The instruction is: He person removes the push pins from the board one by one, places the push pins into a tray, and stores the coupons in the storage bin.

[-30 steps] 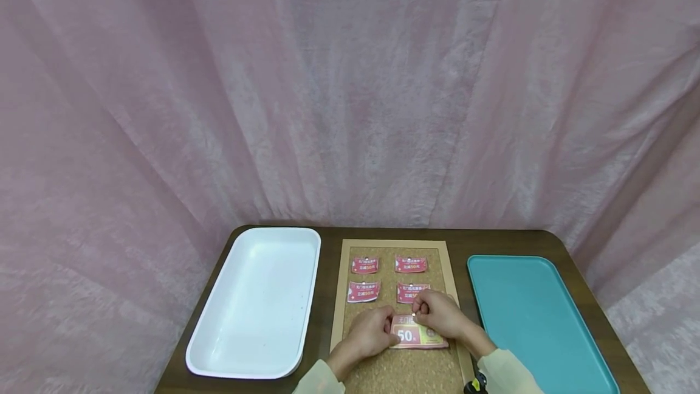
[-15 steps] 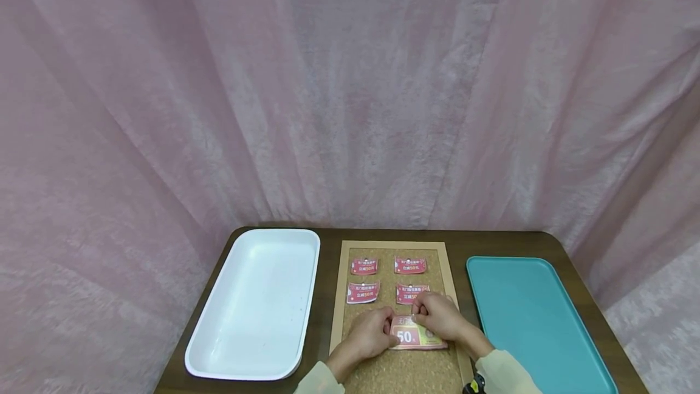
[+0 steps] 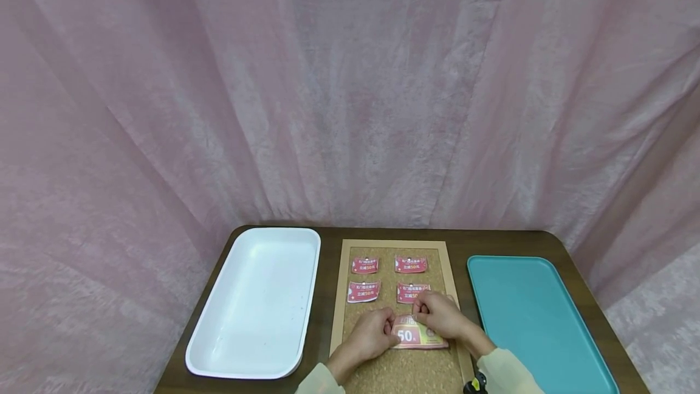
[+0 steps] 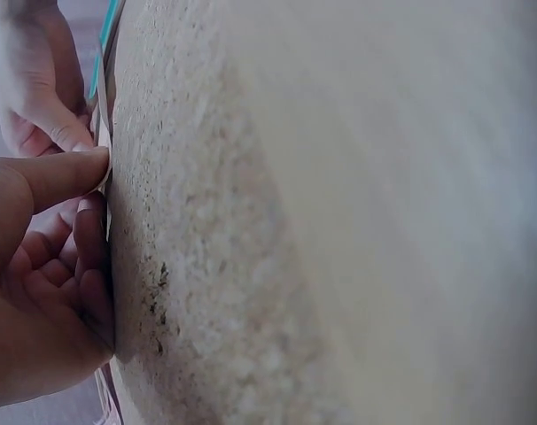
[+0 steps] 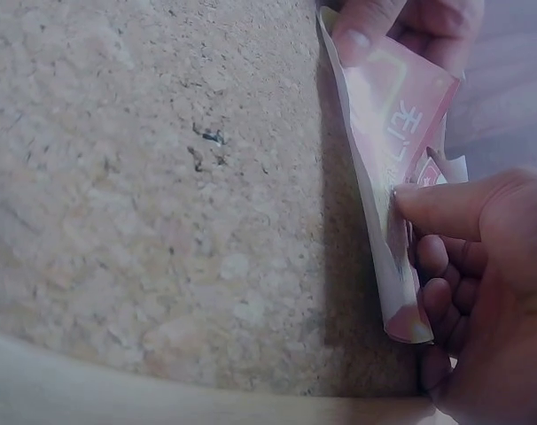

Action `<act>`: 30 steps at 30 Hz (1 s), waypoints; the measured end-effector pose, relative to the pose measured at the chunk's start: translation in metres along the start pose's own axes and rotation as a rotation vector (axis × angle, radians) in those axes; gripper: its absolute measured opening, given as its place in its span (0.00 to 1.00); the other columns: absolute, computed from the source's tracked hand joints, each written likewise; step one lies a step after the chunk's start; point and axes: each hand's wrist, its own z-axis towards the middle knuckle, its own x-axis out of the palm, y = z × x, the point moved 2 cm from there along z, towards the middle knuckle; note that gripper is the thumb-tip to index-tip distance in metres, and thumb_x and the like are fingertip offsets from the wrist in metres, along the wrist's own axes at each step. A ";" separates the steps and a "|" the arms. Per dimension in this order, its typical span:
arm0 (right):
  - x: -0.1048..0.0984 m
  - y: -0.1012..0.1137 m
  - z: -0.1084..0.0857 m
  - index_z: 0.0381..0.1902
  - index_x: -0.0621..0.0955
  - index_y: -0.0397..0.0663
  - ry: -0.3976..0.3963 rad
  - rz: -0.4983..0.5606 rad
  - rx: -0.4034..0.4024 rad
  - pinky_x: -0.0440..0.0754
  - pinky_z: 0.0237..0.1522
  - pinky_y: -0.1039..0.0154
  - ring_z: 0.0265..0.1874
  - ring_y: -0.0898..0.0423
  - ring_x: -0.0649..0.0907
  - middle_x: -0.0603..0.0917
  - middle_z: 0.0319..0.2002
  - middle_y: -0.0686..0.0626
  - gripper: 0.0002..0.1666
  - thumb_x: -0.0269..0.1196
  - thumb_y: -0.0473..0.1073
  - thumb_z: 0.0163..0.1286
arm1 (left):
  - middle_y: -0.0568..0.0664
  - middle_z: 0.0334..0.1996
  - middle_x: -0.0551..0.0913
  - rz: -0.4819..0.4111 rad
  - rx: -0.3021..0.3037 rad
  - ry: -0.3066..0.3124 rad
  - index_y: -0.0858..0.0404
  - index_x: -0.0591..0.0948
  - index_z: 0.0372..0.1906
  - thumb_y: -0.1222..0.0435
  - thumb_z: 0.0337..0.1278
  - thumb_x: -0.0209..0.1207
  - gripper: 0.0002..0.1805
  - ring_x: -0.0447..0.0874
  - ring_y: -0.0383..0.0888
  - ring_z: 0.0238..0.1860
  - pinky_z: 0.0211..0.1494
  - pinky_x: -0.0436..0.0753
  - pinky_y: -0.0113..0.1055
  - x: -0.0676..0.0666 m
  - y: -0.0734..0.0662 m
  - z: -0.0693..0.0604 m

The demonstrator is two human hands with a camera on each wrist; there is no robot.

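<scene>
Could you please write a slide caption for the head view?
Left hand and right hand hold a large pink coupon over a corkboard between a white tray and a teal tray.

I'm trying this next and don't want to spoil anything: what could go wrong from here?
The big coupon might end up creased or crooked: in the right wrist view its lower edge bows rather than lying flat on the board. The right hand partly covers the nearest small coupon in the head view, so it could perhaps bump it.
</scene>
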 end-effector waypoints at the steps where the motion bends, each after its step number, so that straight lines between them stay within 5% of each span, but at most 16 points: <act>1: 0.000 0.000 0.000 0.30 0.81 0.56 0.003 0.002 0.001 0.63 0.40 0.60 0.26 0.66 0.72 0.77 0.26 0.60 0.10 0.70 0.36 0.69 | 0.35 0.19 0.72 0.003 0.000 0.000 0.56 0.79 0.30 0.71 0.48 0.75 0.14 0.66 0.30 0.20 0.24 0.66 0.26 0.000 0.000 0.000; 17: 0.004 0.002 0.000 0.27 0.82 0.57 -0.053 0.011 -0.025 0.60 0.42 0.56 0.28 0.67 0.73 0.78 0.27 0.61 0.11 0.70 0.38 0.67 | 0.35 0.18 0.70 0.043 0.002 -0.009 0.55 0.77 0.28 0.69 0.49 0.75 0.15 0.64 0.31 0.19 0.23 0.64 0.27 -0.001 0.004 0.002; 26: -0.001 -0.007 0.003 0.37 0.78 0.49 -0.047 0.242 0.046 0.70 0.28 0.67 0.25 0.63 0.73 0.79 0.30 0.54 0.06 0.63 0.37 0.78 | 0.35 0.16 0.66 0.031 0.009 -0.077 0.54 0.74 0.25 0.67 0.57 0.70 0.15 0.59 0.31 0.16 0.20 0.58 0.28 0.001 0.004 0.008; 30: -0.004 -0.006 0.003 0.37 0.77 0.48 -0.051 0.307 0.080 0.71 0.31 0.67 0.28 0.61 0.74 0.80 0.32 0.51 0.06 0.61 0.36 0.78 | 0.35 0.16 0.65 -0.002 0.002 -0.065 0.56 0.74 0.26 0.67 0.60 0.70 0.14 0.60 0.31 0.16 0.20 0.58 0.28 -0.005 0.001 0.006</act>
